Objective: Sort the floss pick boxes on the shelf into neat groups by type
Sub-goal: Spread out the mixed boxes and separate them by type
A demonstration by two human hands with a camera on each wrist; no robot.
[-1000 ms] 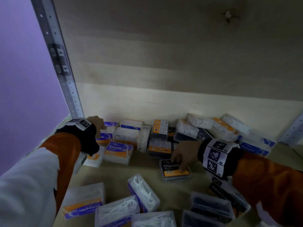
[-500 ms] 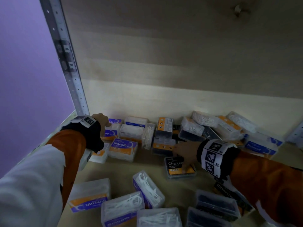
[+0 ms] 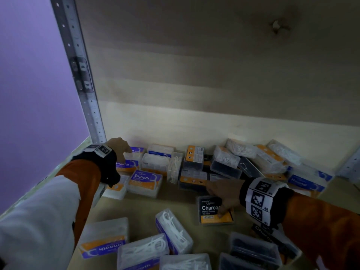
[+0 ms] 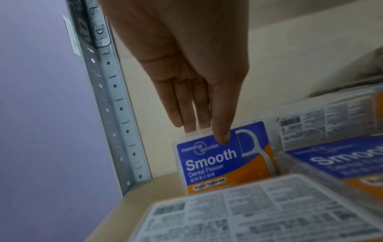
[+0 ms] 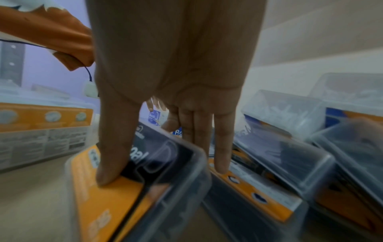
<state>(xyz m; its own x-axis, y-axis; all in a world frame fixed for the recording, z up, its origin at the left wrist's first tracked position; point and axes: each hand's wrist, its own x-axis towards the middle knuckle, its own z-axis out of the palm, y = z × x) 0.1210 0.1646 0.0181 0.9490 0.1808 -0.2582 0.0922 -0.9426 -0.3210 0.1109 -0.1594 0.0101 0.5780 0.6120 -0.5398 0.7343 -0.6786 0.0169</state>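
At the near edge of the wooden shelf [image 3: 140, 207], loose boxes lie at odd angles: a Smooth box [image 3: 103, 240] upside down on the left, clear boxes of white picks beside it, dark boxes on the right. Just beyond, the right hand [image 3: 224, 193] has straight, slightly spread fingers, thumb pressing the Charcoal box [image 3: 215, 210] and fingertips reaching a box behind. Far left, the left hand [image 4: 186, 73], fingers together and extended, touches the top of an upright Smooth box [image 4: 223, 157] among other Smooth boxes. That group looks begun; the far-right heap [image 3: 272, 162] mixes types, so most sorting seems left. Behind stand a pale board, a perforated metal upright [image 3: 85, 90] and a purple wall [image 3: 35, 94].
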